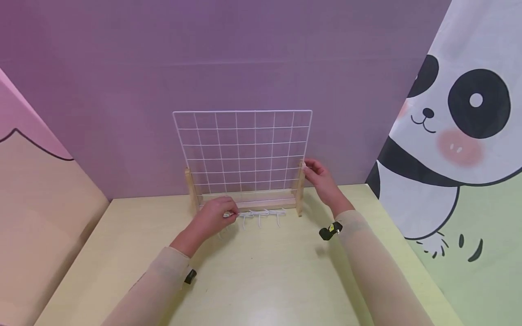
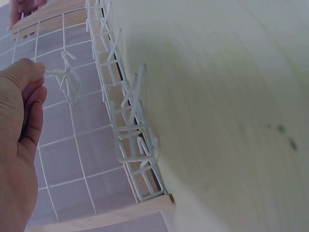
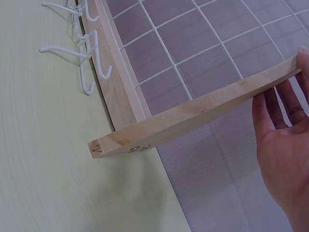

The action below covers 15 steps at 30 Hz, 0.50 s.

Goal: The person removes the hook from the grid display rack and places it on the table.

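A white wire grid panel (image 1: 242, 111) stands upright in a wooden stand, slotted between two posts. My left hand (image 1: 210, 217) is low in front of the grid and pinches a small white wire hook (image 2: 68, 79) between thumb and fingers; the left wrist view shows this hook against the grid wires. Up at the right wooden post (image 3: 203, 107), my right hand (image 1: 322, 179) grips its upper end, thumb on one side and fingers behind. Several more white hooks (image 1: 261, 213) form a row along the stand's base, their prongs pointing forward.
The stand rests near the back edge of a pale wooden table (image 1: 261, 280), close to a purple backdrop (image 1: 244, 86). A panda picture (image 1: 424, 199) covers the wall at right. Black wrist cameras (image 1: 330, 231) sit on the sleeves.
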Each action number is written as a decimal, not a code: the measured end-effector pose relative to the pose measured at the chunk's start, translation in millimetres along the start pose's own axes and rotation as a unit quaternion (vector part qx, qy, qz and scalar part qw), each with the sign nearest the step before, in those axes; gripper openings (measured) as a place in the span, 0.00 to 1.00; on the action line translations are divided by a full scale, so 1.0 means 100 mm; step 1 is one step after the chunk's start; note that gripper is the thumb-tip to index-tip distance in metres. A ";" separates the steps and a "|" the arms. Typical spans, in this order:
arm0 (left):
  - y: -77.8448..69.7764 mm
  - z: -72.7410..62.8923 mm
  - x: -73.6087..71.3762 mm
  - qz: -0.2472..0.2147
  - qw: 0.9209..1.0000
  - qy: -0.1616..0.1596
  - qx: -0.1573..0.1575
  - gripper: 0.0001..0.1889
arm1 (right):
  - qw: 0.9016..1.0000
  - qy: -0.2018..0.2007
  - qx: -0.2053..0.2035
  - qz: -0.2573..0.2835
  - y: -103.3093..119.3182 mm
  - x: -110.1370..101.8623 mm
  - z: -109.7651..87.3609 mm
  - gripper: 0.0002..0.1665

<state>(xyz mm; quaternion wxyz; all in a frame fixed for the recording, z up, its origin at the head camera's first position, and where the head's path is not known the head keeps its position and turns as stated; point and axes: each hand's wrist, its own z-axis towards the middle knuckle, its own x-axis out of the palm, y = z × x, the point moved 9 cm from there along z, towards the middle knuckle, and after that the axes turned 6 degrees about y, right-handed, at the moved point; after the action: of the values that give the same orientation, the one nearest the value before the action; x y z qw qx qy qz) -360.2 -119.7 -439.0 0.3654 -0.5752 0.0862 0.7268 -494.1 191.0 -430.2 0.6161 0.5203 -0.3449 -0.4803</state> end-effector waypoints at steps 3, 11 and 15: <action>0.01 -0.01 0.02 -0.003 1.000 0.008 -0.007 0.07 | 1.000 0.000 0.003 0.002 0.00 -0.01 -0.01 0.25; 0.00 -0.05 0.06 -0.006 1.000 0.011 0.017 0.09 | 1.000 -0.007 0.007 0.011 0.00 -0.03 -0.02 0.24; 0.00 -0.08 0.08 -0.010 0.999 0.015 0.027 0.08 | 1.000 -0.007 0.003 0.003 0.01 -0.01 -0.02 0.24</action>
<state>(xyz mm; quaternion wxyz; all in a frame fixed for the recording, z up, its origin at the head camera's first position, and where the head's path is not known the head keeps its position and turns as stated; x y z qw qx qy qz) -354.7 -120.5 -449.3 0.3866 -0.5768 0.1059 0.7118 -492.5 192.2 -429.5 0.6133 0.5178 -0.3523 -0.4812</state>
